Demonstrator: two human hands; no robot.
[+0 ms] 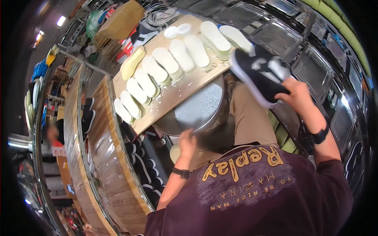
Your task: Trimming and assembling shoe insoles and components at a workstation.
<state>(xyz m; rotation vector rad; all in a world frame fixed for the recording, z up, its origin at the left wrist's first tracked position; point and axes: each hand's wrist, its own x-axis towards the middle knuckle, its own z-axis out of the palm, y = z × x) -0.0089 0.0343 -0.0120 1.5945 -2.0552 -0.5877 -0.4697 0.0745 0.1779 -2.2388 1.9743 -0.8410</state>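
Note:
In my right hand (297, 94) is a black shoe (258, 76) with a white sole and white markings, held up at the right of the board. The fingers grip it at its near end. My left hand (187, 144) is by the near rim of a large round metal tub (201, 106), its fingers slightly blurred and loosely apart, with nothing visible in them. Stacks of cream insoles (167, 63) stand in rows on a wooden board (173, 96) that partly covers the tub. One yellower insole (133, 63) lies at the board's far left.
Metal trays (315, 70) line the right side and the back. Plastic-wrapped wooden shelves (114, 157) run along my left, with black shoes (89, 116) on one. More black-and-white shoes (145, 165) sit below the board. A cardboard box (122, 21) stands far left.

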